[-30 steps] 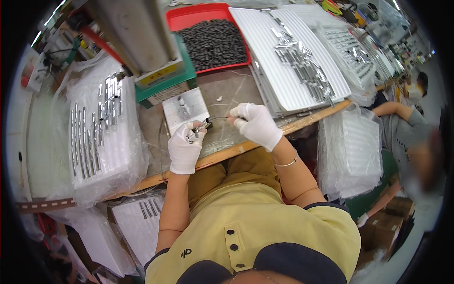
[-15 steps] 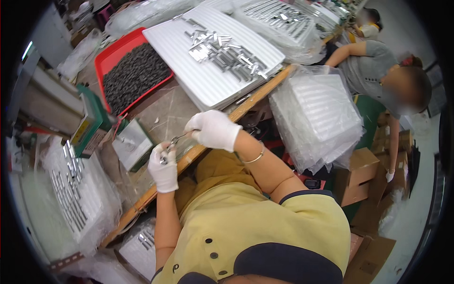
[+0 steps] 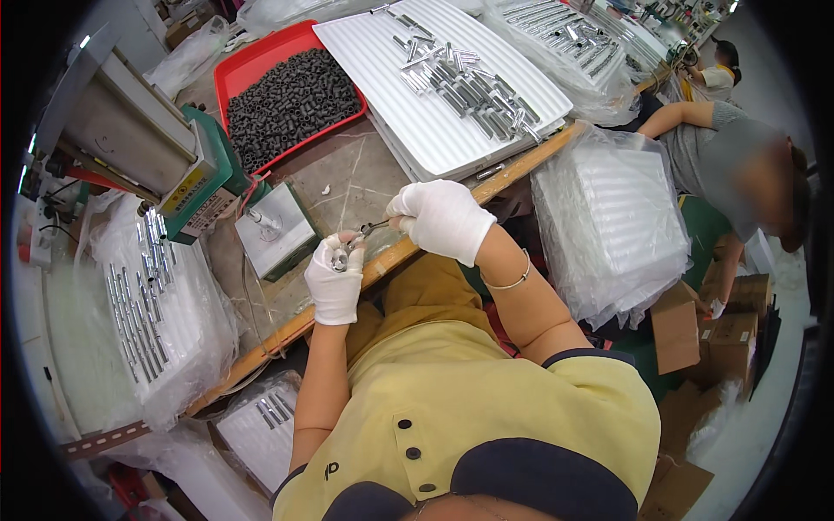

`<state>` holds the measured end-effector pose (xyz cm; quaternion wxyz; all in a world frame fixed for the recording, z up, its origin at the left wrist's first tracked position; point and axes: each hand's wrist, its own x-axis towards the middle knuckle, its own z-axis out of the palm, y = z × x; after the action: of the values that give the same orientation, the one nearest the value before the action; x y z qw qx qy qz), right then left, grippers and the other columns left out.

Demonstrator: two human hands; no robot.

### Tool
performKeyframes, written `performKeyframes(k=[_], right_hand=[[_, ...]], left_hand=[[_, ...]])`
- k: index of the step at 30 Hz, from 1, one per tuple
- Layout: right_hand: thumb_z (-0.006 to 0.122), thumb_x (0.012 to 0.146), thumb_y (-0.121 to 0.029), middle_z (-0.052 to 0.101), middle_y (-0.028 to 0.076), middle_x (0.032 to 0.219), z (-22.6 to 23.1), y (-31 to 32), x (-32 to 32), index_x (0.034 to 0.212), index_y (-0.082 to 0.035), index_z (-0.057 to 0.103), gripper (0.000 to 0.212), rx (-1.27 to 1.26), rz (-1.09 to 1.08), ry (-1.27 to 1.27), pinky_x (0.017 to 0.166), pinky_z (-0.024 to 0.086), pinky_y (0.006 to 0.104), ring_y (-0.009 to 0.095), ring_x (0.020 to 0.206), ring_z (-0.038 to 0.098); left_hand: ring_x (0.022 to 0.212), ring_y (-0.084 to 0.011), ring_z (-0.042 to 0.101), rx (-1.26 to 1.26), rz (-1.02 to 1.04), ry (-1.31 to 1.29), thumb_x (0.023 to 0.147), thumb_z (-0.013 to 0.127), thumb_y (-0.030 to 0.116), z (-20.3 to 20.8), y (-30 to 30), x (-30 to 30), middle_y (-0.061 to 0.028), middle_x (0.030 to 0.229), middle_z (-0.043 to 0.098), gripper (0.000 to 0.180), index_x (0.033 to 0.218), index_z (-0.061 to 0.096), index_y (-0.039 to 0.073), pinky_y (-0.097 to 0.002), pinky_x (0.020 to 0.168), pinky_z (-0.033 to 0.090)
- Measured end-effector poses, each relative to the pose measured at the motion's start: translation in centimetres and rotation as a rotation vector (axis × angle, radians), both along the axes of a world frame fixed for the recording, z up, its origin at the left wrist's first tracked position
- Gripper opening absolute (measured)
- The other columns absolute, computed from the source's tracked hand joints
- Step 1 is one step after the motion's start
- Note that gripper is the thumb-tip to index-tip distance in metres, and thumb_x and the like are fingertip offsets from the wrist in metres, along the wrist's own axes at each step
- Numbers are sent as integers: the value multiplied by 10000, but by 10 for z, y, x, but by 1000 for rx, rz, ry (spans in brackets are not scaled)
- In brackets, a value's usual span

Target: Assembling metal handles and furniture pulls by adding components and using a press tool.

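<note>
Head view, only one I've got. My left hand (image 3: 334,285), white-gloved, is curled around short chrome tubes (image 3: 340,260); count unclear, fingers hide them. My right hand (image 3: 447,224), also gloved, pinches a thin rod (image 3: 379,226), its far end at the tubes; I can't tell whether it sits inside one. Both hands are near each other, just over the wooden table edge (image 3: 379,267).

Just beyond the left hand, a metal block (image 3: 297,227) with a short post on top. Further left, a press (image 3: 130,108) with a green base. Left of the left hand, a bagged white tray (image 3: 182,347) with rows of chrome tubes on it. Ahead of both hands, a red tray (image 3: 248,67) full of black tubular plugs (image 3: 291,104). Ahead and right of the right hand, ribbed white sheets (image 3: 373,56), loose chrome tubes piled on top. Right of that hand, a plastic-wrapped white stack (image 3: 608,208), co-worker (image 3: 682,143) beyond.
</note>
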<state>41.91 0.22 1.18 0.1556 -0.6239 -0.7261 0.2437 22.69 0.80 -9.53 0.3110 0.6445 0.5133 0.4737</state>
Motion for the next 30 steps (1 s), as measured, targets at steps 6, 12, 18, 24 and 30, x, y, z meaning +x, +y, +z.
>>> performKeyframes(k=[6,12,18,24,30], right_hand=[[566,832,-148,676,119,797,7,0,-9,881,-64,687,155,65,119,-238,727,526,386,298,816,665],[570,843,-165,664,143,843,31,-5,-11,849,-61,667,142,-2,150,-414,672,531,407,325,781,663],[633,832,-221,674,110,931,34,-2,55,971,-121,676,177,163,-527,-88,784,505,368,282,873,643],[637,829,-244,660,121,1027,-10,28,175,1055,-178,669,238,283,-676,-235,808,504,396,303,944,632],[659,809,-244,668,108,1020,-14,51,177,1026,-163,679,233,317,-550,-247,810,499,396,304,924,642]], left_hand=[[548,-40,386,48,-35,16,759,735,41,3,-1,-2,52,613,465,164,908,672,71,-198,511,357],[577,-30,376,-115,-28,-146,802,700,30,-13,1,-4,71,667,455,153,943,656,66,-198,530,349],[637,-10,379,-276,-57,-603,818,667,-39,-23,7,-14,83,733,467,216,1013,610,34,-160,586,327],[605,-4,372,-262,-52,-300,806,689,-25,-8,7,-15,97,700,424,219,1008,617,19,-157,552,324],[579,-8,371,-262,1,-219,790,710,-3,14,9,-1,98,650,422,198,970,648,49,-164,542,337]])
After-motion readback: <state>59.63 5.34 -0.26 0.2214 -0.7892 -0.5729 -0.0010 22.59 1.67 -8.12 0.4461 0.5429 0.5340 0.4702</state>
